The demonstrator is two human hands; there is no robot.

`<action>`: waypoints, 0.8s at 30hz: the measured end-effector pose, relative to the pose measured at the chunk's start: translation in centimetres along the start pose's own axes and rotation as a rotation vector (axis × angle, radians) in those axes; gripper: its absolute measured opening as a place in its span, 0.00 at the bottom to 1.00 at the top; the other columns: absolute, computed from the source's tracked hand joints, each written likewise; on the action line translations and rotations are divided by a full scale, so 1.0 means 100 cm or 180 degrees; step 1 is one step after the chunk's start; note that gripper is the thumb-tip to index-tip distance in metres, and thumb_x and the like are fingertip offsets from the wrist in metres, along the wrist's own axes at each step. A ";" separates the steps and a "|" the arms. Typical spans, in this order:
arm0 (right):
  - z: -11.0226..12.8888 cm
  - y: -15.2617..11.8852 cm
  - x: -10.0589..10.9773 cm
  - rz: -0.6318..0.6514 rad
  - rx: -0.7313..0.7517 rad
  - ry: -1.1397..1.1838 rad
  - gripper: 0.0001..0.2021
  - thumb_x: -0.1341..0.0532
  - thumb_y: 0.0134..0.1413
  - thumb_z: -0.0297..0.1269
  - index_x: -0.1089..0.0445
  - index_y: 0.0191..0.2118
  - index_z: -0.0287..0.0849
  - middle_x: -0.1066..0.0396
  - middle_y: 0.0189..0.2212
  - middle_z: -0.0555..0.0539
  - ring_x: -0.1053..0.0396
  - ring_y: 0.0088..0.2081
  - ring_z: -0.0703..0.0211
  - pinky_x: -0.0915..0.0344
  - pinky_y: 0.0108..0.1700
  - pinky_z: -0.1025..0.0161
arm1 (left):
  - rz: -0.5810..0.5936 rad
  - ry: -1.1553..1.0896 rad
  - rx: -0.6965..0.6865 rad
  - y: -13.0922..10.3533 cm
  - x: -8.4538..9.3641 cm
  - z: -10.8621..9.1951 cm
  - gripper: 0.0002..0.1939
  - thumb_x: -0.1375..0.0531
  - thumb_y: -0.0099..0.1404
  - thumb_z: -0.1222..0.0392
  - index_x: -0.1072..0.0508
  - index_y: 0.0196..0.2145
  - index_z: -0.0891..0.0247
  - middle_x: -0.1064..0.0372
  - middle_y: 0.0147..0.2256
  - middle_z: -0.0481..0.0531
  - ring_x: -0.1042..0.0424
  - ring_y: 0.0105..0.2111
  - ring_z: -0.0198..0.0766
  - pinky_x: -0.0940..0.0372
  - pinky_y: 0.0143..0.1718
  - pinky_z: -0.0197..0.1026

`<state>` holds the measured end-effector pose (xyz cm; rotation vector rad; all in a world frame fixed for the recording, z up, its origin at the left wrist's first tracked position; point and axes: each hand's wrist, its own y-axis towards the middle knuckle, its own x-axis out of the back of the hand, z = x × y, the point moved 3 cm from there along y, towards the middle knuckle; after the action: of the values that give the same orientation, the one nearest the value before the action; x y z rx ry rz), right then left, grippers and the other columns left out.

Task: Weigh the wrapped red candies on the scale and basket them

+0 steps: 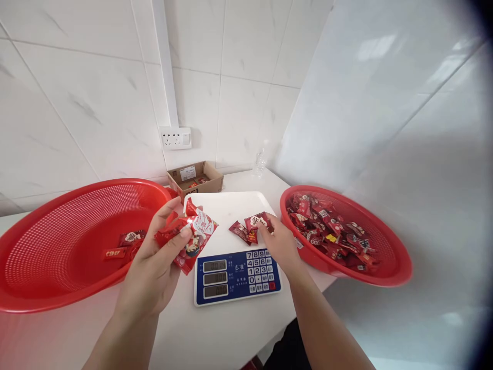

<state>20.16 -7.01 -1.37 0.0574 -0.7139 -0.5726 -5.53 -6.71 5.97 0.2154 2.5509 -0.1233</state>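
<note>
Gripping a glossy red-and-white printed plastic packet (198,234) between thumb and fingers of the left hand (164,257), held up at the left side of a white electronic scale with a blue keypad panel (239,280); pinching a dark red wrapped packet with a white lettered patch (256,221) between thumb and fingers of the right hand (283,244), at the right side of the scale's white pan (227,205), just beside small dark red packets (239,231); working at a white worktop (246,331), with a large red perforated plastic basket (77,226) on the left, bearing a few red packets, and a second red plastic basket (393,249) on the right, filled with red wrapped packets; facing an open brown cardboard box (210,186) and a clear plastic bottle (260,163) behind the scale, near a white tiled wall (246,108).
</note>
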 end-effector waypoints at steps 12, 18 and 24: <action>-0.010 -0.039 0.033 -0.0080 0.0388 0.0081 0.22 0.43 0.61 0.48 0.29 0.55 0.42 0.26 0.51 0.37 0.28 0.44 0.49 0.29 0.40 0.53 | 0.0309 0.0146 0.0075 0.008 -0.011 0.031 0.21 0.31 0.60 0.59 0.28 0.51 0.52 0.22 0.40 0.46 0.25 0.29 0.32 0.29 0.32 0.33; -0.049 -0.068 0.061 -0.0120 0.0424 0.0019 0.21 0.41 0.61 0.51 0.26 0.52 0.42 0.24 0.38 0.40 0.28 0.33 0.53 0.28 0.31 0.57 | 0.0396 0.0263 0.0189 0.001 -0.014 0.035 0.13 0.31 0.59 0.57 0.22 0.42 0.58 0.22 0.36 0.49 0.24 0.30 0.33 0.28 0.33 0.32; -0.032 -0.088 0.078 0.0525 0.0353 0.0952 0.20 0.40 0.61 0.53 0.26 0.52 0.46 0.22 0.39 0.42 0.25 0.34 0.55 0.26 0.32 0.60 | 0.1422 0.0805 0.0887 -0.020 -0.041 0.043 0.19 0.30 0.59 0.64 0.30 0.46 0.53 0.24 0.42 0.48 0.24 0.33 0.32 0.29 0.33 0.32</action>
<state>22.72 -18.88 -1.22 0.1819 -0.4532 -0.3559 -0.23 -9.80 4.75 0.9522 2.6528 -0.2933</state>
